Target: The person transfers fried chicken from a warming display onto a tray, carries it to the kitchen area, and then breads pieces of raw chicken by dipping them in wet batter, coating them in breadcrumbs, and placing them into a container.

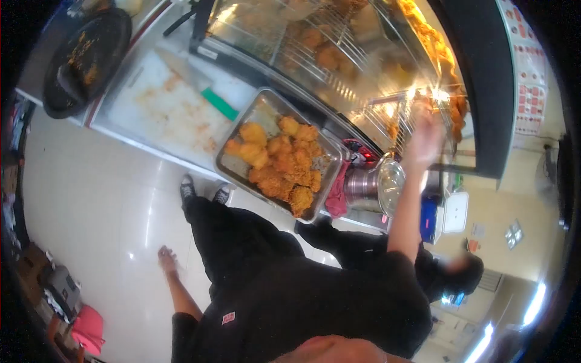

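Observation:
My left hand (168, 260) hangs low over the floor on the left, fingers loosely bent and apart, with nothing visible in it. My right hand (425, 142) is raised on the right at the lit food warmer (339, 112), near its wire racks. Motion blurs its fingers, so whether it holds anything is hidden. Between the hands, a metal tray (227, 160) of fried chicken pieces (284, 160) rests on the counter edge. Beside the tray, a knife with a green handle (219, 103) lies on a crumb-stained white cutting board (151, 118).
A dark round pan (85, 63) with crumbs sits at the far left of the counter. Right of the tray are a red cloth (336, 196) and a metal pot (361, 186). Another person (454, 275) in dark clothes stands at the right. Boxes and a pink bag (88, 330) are lower left.

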The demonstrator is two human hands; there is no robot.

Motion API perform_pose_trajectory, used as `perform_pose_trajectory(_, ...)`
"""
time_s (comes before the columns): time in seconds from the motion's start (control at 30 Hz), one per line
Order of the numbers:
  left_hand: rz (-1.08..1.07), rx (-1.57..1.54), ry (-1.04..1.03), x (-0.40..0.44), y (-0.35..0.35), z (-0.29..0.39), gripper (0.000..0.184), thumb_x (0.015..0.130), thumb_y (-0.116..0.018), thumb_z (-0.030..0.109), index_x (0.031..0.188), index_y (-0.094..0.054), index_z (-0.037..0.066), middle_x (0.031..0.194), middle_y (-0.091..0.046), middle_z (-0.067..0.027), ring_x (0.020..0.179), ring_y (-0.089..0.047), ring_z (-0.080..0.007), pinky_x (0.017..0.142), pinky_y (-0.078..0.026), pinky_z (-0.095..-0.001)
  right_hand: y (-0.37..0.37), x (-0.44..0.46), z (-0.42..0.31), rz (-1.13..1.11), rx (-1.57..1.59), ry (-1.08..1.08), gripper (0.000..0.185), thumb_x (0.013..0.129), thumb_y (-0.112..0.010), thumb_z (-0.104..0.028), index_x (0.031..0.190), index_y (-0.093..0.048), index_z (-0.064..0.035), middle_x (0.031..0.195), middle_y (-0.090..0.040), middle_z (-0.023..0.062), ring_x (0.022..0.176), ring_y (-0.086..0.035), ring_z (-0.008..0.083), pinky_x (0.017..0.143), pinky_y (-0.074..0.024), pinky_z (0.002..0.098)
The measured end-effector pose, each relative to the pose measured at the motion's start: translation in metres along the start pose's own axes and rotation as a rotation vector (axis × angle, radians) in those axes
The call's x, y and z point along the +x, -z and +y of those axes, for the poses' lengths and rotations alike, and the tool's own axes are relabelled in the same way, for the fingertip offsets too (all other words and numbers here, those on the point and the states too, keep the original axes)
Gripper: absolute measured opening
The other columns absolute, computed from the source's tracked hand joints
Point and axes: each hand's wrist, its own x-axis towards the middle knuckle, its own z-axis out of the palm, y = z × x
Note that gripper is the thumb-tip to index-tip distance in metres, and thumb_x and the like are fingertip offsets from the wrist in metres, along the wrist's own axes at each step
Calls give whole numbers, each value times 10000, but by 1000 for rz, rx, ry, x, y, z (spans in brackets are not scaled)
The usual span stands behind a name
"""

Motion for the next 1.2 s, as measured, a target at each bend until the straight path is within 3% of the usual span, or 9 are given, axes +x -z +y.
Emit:
perform_pose_trajectory(0.03, -5, 27, 23, -11, -6, 14, 330, 1001, -510, 290, 1294, -495, 140, 968, -622, -56, 745, -604, -165, 562, -484, -295, -4, -36, -5, -394, -318, 69, 313, 876, -634, -227, 1162, -651, -100, 1154, -656, 141, 1052, -621, 319, 933, -479, 401)
perform_pose_trajectory(0.1, -21, 3, 38, -13, -14, 22, 329, 1001, -523, 295, 1292, -508, 143, 958, -616, -50, 732, -595, -156, 565, -474, -288, -38, -89, -60, -804, -70, 382, 357, 850, -696, -279, 1162, -654, -109, 1168, -662, 147, 1106, -620, 325, 945, -493, 435)
perform_pose_trajectory(0.33, -94, -164, -11, 4, -12, 28, 329, 987, -543, 266, 1297, -508, 163, 954, -612, -43, 700, -587, -149, 513, -454, -275, -164, -211, -89, -989, -82, 454, 631, 781, -740, -340, 1300, -528, -48, 1270, -522, 192, 1191, -501, 361, 1017, -413, 485)
perform_pose_trajectory(0.67, -21, 38, -5, -9, 2, 24, 357, 1008, -469, 263, 1342, -480, 137, 992, -597, -70, 746, -587, -180, 557, -478, -284, -99, -140, -58, -332, -146, 259, 449, 704, -674, -122, 1132, -565, -46, 1125, -547, 203, 997, -575, 363, 822, -509, 422)
perform_pose_trajectory(0.8, -17, 126, 69, -17, -5, 17, 345, 1010, -477, 268, 1329, -478, 136, 984, -595, -64, 746, -587, -179, 552, -475, -280, -18, -24, 18, 127, -332, 2, 599, 738, -730, -223, 1268, -501, -64, 1163, -515, 159, 1137, -516, 326, 975, -439, 473)
perform_pose_trajectory(0.83, -24, 121, 61, -10, -4, 10, 340, 1010, -482, 274, 1323, -479, 139, 977, -596, -61, 745, -585, -176, 549, -473, -280, 2, 6, 36, 207, -457, 182, 666, 728, -749, -252, 1309, -481, -67, 1188, -516, 162, 1136, -513, 358, 1011, -412, 497)
perform_pose_trajectory(0.93, -38, 75, 51, 8, -9, -9, 325, 1012, -492, 283, 1307, -486, 146, 953, -598, -55, 742, -580, -163, 543, -471, -278, 26, 83, 42, 111, -839, -201, 757, 732, -694, -434, 1374, -486, -93, 1325, -516, 215, 1232, -494, 380, 1037, -421, 505)
perform_pose_trajectory(1.07, -61, 70, 30, -11, -26, 26, 312, 1020, -488, 274, 1305, -489, 147, 935, -599, -50, 741, -576, -144, 545, -471, -269, 27, 153, 130, 2, -1126, 211, 643, 820, -623, -445, 1377, -494, -151, 1367, -521, 195, 1243, -497, 410, 967, -461, 503)
perform_pose_trajectory(1.2, -71, 44, 13, -14, -24, 29, 310, 1029, -472, 270, 1312, -484, 143, 956, -603, -51, 734, -578, -141, 550, -470, -263, 28, 182, 134, -195, -1001, 209, 517, 866, -587, -329, 1331, -534, -109, 1315, -561, 188, 1197, -535, 365, 976, -470, 448)
